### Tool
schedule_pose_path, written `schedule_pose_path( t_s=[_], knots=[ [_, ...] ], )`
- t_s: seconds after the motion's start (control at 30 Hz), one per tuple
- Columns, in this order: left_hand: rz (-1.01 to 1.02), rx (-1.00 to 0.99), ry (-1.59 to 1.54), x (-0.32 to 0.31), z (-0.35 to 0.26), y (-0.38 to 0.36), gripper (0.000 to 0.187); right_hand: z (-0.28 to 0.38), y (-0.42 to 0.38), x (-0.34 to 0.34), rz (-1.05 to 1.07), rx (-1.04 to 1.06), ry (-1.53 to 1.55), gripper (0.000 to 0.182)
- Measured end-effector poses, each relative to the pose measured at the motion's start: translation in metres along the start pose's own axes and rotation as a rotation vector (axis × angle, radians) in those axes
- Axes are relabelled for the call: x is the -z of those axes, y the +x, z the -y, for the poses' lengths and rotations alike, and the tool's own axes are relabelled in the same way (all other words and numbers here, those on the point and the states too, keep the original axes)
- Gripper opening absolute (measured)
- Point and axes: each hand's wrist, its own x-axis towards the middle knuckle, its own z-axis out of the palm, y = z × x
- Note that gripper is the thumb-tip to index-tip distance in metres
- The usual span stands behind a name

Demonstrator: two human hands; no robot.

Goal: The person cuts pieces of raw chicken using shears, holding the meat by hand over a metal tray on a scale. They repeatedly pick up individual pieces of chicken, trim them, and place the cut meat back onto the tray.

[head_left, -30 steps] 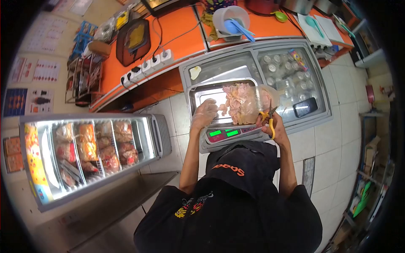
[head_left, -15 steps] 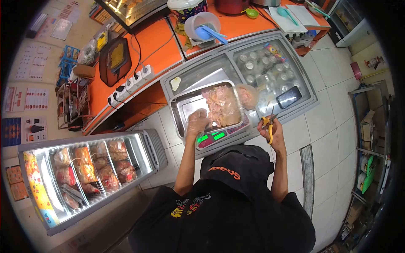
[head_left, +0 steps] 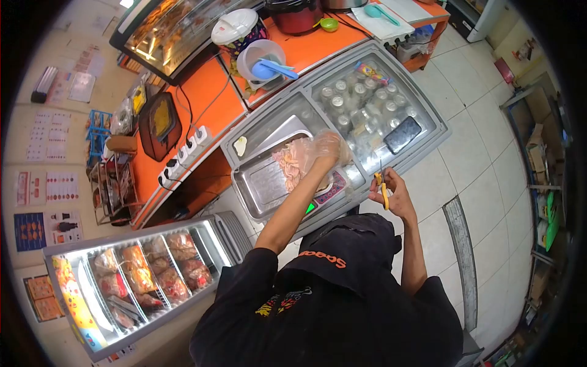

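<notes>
My left hand (head_left: 328, 145), in a clear plastic glove, grips a clear plastic bag (head_left: 343, 153) at the right end of a steel tray (head_left: 259, 187); its fingertips are partly hidden. Pale pink raw meat pieces (head_left: 291, 163) lie in the tray beside it, some under the bag. The tray rests over a digital scale (head_left: 330, 187) with a green display, most of it covered. To the right, past the tray, my right hand (head_left: 398, 194) is closed around yellow-handled scissors (head_left: 384, 191), blades pointing away from me.
Under the tray is a glass-topped freezer (head_left: 443, 131) with cans inside and a phone (head_left: 403, 134) on top. An orange counter (head_left: 202, 92) behind holds a tub (head_left: 260, 58) with a blue scoop. A lit display freezer (head_left: 223, 244) of bagged food stands at left.
My left hand has moved right and away from me, from the meat's left side to the bag at the tray's right end. My right hand still holds the scissors.
</notes>
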Motion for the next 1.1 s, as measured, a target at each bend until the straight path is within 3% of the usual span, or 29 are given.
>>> schedule_pose_path(
  t_s=[0.1,0.2,0.27,0.4,0.5,0.53,0.63,0.67,0.8,0.9,1.03,1.1],
  knots=[
    [0.03,-0.048,0.105,0.001,-0.007,0.008,0.016,0.002,-0.001,-0.005,0.011,-0.047,0.006,0.04],
    [0.13,-0.217,0.068,-0.024,0.021,0.009,0.017,-0.006,-0.003,-0.012,0.018,-0.058,0.028,0.042],
    [0.118,-0.174,-0.09,-0.017,0.025,0.008,0.024,-0.01,0.002,-0.016,0.034,-0.07,0.038,0.042],
    [0.14,-0.088,-0.812,0.115,0.031,-0.045,0.03,-0.004,0.014,-0.027,0.081,-0.068,0.037,0.042],
    [-0.052,0.167,-1.748,0.099,0.058,-0.073,0.024,0.002,0.03,-0.039,0.141,-0.037,0.01,0.041],
    [-0.093,0.284,-1.794,0.115,0.063,-0.085,0.021,0.003,0.036,-0.044,0.168,-0.025,0.001,0.041],
    [-0.282,0.275,-2.079,0.152,0.069,-0.125,0.024,0.012,0.052,-0.07,0.299,-0.012,0.006,0.039],
    [-0.371,0.282,-2.066,0.14,0.079,-0.131,0.027,0.012,0.056,-0.081,0.358,-0.073,0.047,0.041],
    [-0.321,0.407,-1.984,0.196,0.072,-0.177,0.033,0.001,0.073,-0.126,0.678,-0.201,0.116,0.043],
    [-0.382,0.365,-1.771,0.184,0.083,-0.194,0.035,0.005,0.082,-0.156,0.891,-0.198,0.281,0.043],
    [-0.495,0.505,-1.665,0.183,0.083,-0.212,0.038,0.009,0.085,-0.179,0.923,-0.172,0.448,0.041],
    [-0.542,0.581,-1.562,0.178,0.087,-0.217,0.033,0.009,0.082,-0.186,0.783,-0.174,0.384,0.033]
  ],
)
